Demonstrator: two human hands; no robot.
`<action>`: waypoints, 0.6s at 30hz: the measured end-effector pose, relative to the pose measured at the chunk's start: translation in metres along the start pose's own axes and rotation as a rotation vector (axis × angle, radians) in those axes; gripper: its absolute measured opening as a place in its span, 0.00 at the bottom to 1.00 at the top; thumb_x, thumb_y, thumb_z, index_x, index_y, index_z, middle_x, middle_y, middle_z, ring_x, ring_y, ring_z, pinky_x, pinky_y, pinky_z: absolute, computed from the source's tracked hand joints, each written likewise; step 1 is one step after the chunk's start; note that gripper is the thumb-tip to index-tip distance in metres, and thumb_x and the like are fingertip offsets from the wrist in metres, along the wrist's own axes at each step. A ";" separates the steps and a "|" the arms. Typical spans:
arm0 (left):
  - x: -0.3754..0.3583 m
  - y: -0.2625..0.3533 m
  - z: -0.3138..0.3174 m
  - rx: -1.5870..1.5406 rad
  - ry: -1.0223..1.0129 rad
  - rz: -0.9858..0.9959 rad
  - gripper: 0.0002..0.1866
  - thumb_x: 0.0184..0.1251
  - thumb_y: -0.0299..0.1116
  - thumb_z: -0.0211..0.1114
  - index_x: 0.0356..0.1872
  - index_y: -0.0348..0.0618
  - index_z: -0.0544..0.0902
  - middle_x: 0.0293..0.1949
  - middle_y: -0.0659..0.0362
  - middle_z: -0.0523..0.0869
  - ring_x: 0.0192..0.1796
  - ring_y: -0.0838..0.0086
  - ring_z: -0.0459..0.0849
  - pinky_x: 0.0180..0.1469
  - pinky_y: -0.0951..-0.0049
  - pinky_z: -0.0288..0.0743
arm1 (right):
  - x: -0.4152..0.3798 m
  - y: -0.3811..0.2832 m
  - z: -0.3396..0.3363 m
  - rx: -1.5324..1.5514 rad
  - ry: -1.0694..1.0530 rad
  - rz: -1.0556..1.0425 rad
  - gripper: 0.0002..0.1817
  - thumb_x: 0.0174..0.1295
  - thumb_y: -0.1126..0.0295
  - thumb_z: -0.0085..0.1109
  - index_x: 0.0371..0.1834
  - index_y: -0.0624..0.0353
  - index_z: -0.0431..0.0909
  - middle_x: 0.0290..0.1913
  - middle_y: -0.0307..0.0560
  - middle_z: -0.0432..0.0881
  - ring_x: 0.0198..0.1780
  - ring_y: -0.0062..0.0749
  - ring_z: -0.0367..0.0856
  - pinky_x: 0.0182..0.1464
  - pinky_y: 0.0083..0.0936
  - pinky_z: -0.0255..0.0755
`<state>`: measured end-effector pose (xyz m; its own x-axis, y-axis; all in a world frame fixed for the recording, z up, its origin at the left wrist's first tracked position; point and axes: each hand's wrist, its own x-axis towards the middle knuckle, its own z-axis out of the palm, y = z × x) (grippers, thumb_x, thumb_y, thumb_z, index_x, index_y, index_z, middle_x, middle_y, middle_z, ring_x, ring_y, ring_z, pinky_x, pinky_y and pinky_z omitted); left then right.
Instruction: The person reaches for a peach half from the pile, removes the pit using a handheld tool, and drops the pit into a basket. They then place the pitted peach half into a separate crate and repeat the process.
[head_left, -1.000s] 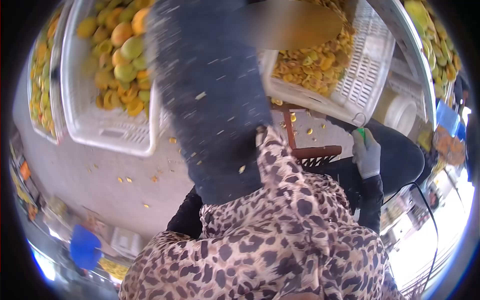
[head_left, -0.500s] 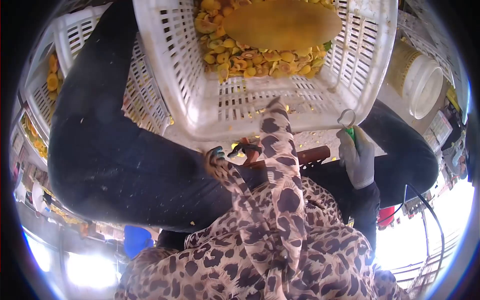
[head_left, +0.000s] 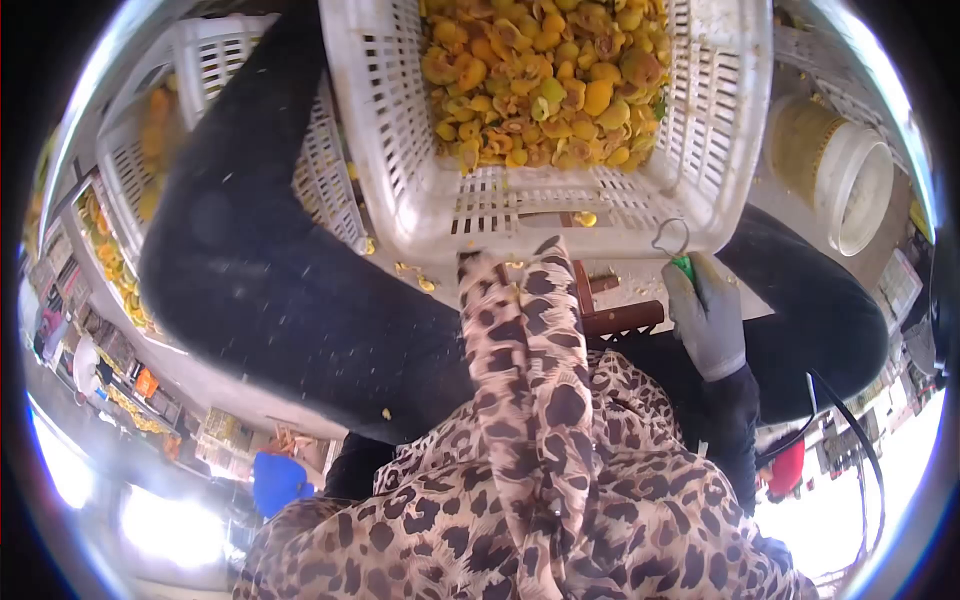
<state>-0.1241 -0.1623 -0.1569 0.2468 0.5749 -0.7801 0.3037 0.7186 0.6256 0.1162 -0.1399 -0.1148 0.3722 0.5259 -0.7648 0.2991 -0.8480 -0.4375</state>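
My right hand (head_left: 708,322), in a pale grey glove, is closed around a green-handled wire loop tool (head_left: 684,264). The thin curved loop rises from the handle, close to the front right corner of a white plastic basket (head_left: 372,125). Inside that basket lies a heap of yellow-orange fruit pieces (head_left: 550,95), many of them looking cut or split. My left hand is out of sight. Two ends of a leopard-print cloth (head_left: 556,330) hang toward the basket's front edge.
My dark-trousered legs (head_left: 240,230) flank the basket. A whitish bucket (head_left: 860,190) lies on its side to the right. More white crates (head_left: 215,60) holding fruit stand at the left. Below the basket's front is a reddish-brown object (head_left: 622,318). Fruit scraps dot the floor.
The large blurred orange oval over the basket is gone, showing the fruit heap. The left cloth end now hangs straight. My right hand keeps holding the loop tool near the basket corner.
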 end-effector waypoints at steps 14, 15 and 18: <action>0.075 0.036 -0.149 -0.234 0.306 0.771 0.16 0.66 0.44 0.57 0.42 0.41 0.80 0.32 0.55 0.85 0.34 0.65 0.83 0.39 0.64 0.77 | -0.033 0.033 0.051 -0.037 0.235 -0.228 0.12 0.67 0.63 0.53 0.40 0.63 0.77 0.21 0.45 0.75 0.17 0.23 0.71 0.20 0.26 0.63; 0.081 0.038 -0.143 -0.258 0.288 0.827 0.16 0.66 0.44 0.57 0.42 0.41 0.80 0.32 0.55 0.85 0.34 0.65 0.83 0.39 0.64 0.77 | -0.034 0.036 0.058 0.020 0.220 -0.216 0.13 0.67 0.62 0.53 0.40 0.62 0.78 0.19 0.41 0.74 0.16 0.18 0.68 0.17 0.22 0.60; 0.099 0.029 -0.133 -0.342 0.266 0.941 0.16 0.66 0.44 0.57 0.42 0.41 0.80 0.32 0.55 0.85 0.34 0.65 0.83 0.39 0.64 0.77 | -0.030 0.045 0.069 -0.081 0.275 -0.308 0.12 0.68 0.62 0.53 0.38 0.61 0.77 0.17 0.34 0.69 0.14 0.15 0.63 0.15 0.17 0.54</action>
<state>-0.2129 -0.0327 -0.2169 0.0251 0.9994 0.0223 -0.1950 -0.0170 0.9807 0.0578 -0.1986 -0.1449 0.4722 0.7611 -0.4446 0.4973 -0.6465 -0.5786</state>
